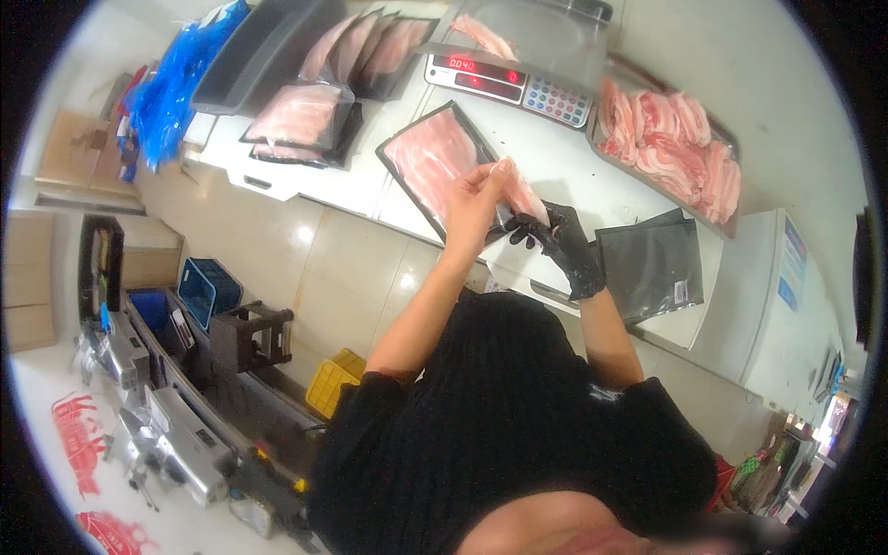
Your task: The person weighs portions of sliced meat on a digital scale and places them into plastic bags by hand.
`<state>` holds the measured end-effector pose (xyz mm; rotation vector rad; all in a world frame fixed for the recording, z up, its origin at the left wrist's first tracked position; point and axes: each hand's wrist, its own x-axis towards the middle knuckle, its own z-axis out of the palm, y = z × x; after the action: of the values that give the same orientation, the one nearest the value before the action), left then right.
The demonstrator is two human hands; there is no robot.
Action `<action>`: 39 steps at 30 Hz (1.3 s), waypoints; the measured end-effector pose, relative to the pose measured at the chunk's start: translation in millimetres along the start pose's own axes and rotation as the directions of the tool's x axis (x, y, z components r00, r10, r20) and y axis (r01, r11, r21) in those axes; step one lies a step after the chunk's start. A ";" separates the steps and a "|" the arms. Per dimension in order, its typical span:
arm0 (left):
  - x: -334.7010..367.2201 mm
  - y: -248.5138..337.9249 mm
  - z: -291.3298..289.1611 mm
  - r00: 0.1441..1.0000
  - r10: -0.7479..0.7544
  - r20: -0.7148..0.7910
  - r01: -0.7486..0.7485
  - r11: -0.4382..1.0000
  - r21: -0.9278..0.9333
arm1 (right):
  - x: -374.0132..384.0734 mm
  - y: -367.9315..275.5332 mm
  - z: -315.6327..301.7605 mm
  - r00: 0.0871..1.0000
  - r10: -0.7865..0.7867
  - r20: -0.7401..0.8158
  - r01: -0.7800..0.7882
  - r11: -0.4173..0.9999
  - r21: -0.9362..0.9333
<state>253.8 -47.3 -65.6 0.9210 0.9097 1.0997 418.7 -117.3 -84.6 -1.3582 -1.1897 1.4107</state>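
My bare left hand [474,202] is closed, with thumb and fingers pinched at the upper end of a strip of sliced meat [524,196]. Wearing a black glove, my right hand [566,248] has its fingers curled round the strip's lower end. Beneath and left of the strip lies a black-edged clear pouch [427,155] with pale pink meat slices inside, flat on the white worktop [370,190]. My left wrist crosses the pouch's lower right part and hides it. Flat black pouches [651,270] rest right of my gloved hand.
Beyond my hands stands a digital scale [504,88] with a meat piece [483,39] on its pan. A metal tray [731,217] of meat slices sits at the right. Filled pouches [296,118] are stacked at the left, beside a grey bin [264,51]. Blue plastic [176,88] hangs farther left.
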 end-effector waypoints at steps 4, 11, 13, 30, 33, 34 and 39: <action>-1.7 6.1 -5.9 0.999 -0.037 -0.008 0.038 0.996 0.085 | -5.8 4.1 -3.8 0.994 0.042 0.098 -0.041 0.999 -0.014; -11.4 -11.4 -0.2 1.000 0.025 -0.011 -0.026 0.998 -0.049 | -13.6 12.4 -4.0 0.982 0.049 0.182 -0.092 0.968 0.235; -6.7 -24.8 -3.5 0.997 0.054 -0.057 -0.056 0.998 -0.033 | -14.5 22.3 -1.9 0.988 0.067 0.142 -0.115 0.922 0.370; -12.9 -6.9 -34.2 0.968 0.131 0.215 -0.235 0.778 0.583 | -83.5 81.9 -7.1 0.984 0.084 -0.158 -0.015 0.918 0.396; -7.8 0.5 -49.1 0.845 0.138 0.516 -0.523 0.410 0.748 | -109.6 202.2 -4.8 0.974 0.214 -0.072 -0.056 0.537 0.842; -6.7 -5.6 -55.4 0.817 0.078 0.572 -0.560 0.347 0.752 | -107.7 177.3 9.0 0.962 0.251 -0.104 -0.050 0.541 0.839; 9.6 -33.4 -67.2 0.735 0.013 0.678 -0.618 0.426 0.661 | -56.9 232.4 54.9 0.953 0.243 -0.179 -0.088 0.790 0.606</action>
<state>203.9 -34.7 -121.1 2.2804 0.7169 0.4976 379.5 -226.6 -300.8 -1.1522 -0.3996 1.5114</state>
